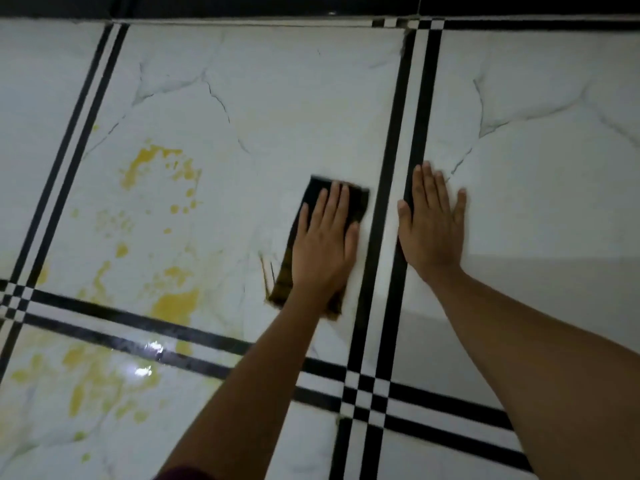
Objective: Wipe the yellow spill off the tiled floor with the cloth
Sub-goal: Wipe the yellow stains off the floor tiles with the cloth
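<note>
1. Your left hand [323,242] lies flat on the cloth [313,202], palm down, fingers straight and close together. Its grip is open: it presses the cloth to the floor [294,98] and does not clutch it.
2. The cloth is dark and folded into a long strip. Its far end shows past your fingertips, its left edge runs beside your palm, and its near end shows brownish at your wrist. Its edges are blurred.
3. The cloth sits on the white marbled tile, just left of the double black stripe [398,133] that runs away from you.
4. Your right hand [431,230] rests flat on the floor, fingers spread, grip open and empty. Its thumb side overlaps the right band of that stripe.
5. The spill [156,164] lies well to the left of the cloth. Yellow patches and dots spread over the same tile.
6. More yellow crosses the near black stripe [121,320] into the tile at lower left, where the wet floor glints.
7. The cloth does not touch the yellow patches.
</note>
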